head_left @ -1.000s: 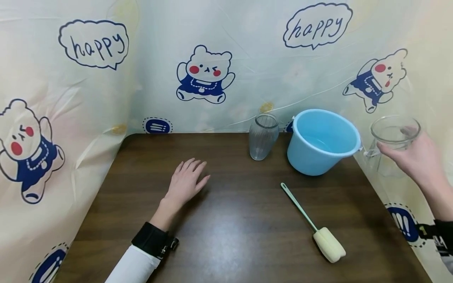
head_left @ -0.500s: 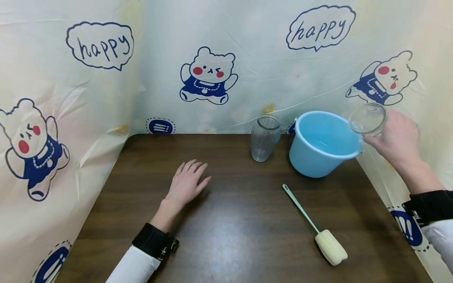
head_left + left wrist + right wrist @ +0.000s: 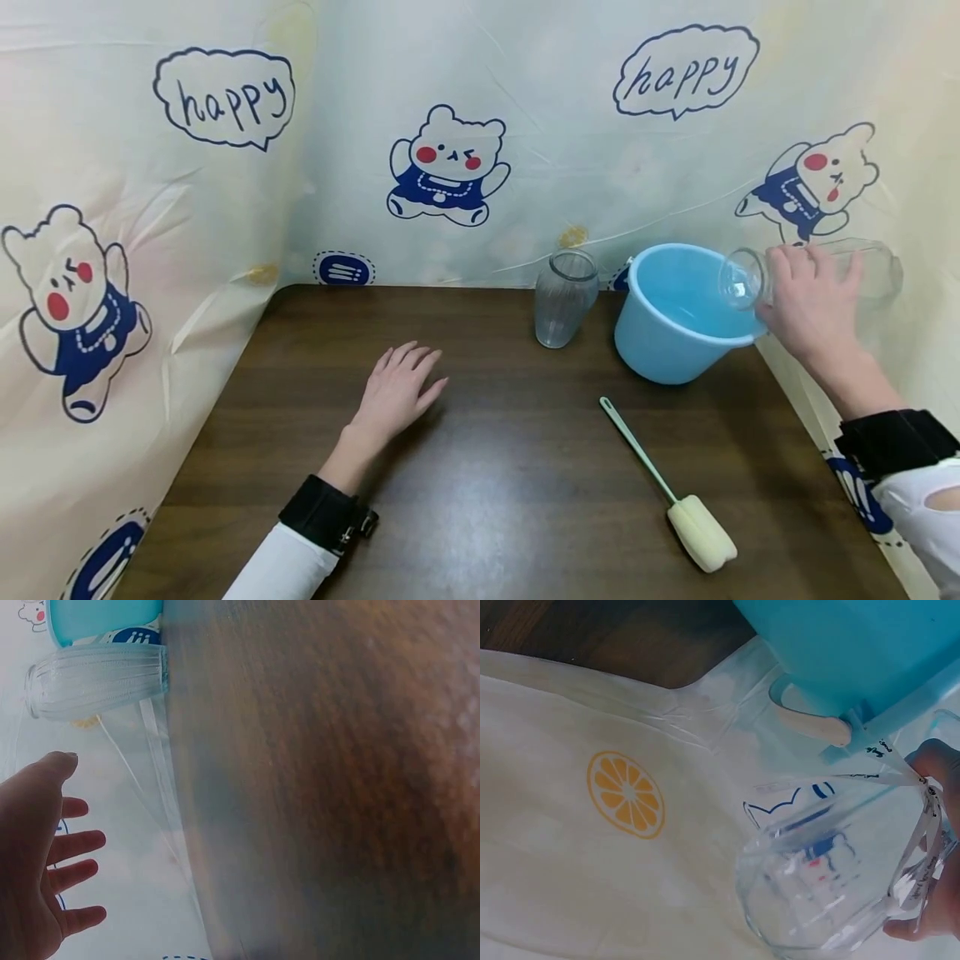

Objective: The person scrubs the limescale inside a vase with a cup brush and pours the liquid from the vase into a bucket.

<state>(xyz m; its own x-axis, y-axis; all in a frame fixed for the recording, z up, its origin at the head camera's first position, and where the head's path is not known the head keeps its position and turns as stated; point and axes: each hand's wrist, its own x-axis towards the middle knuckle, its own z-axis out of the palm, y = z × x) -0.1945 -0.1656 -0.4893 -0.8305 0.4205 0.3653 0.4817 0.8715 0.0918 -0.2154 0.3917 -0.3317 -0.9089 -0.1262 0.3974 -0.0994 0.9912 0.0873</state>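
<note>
My right hand (image 3: 813,312) grips a clear glass vase (image 3: 877,268) around its neck, fingers over the top side. The vase lies tipped on its side, its mouth above the right part of the light blue bucket (image 3: 660,354) and its base out to the right. In the right wrist view, a printed ribbon (image 3: 928,840) is tied at the vase's neck. My left hand (image 3: 397,387) rests palm down near the table's middle, fingers spread, holding nothing. A ribbed glass vase (image 3: 566,302) stands upright at the back, left of the bucket.
A sponge bottle brush (image 3: 701,532) with a pale green handle lies on the dark wooden table (image 3: 480,467), in front of the bucket. Printed cloth (image 3: 547,150) hangs behind and beside the table. The bucket's handle (image 3: 810,724) hangs at its side.
My right hand has carried the glass vase leftward from beside the table to the bucket. The vase has gone from upright to lying sideways, mouth over the bucket. My left hand stays put.
</note>
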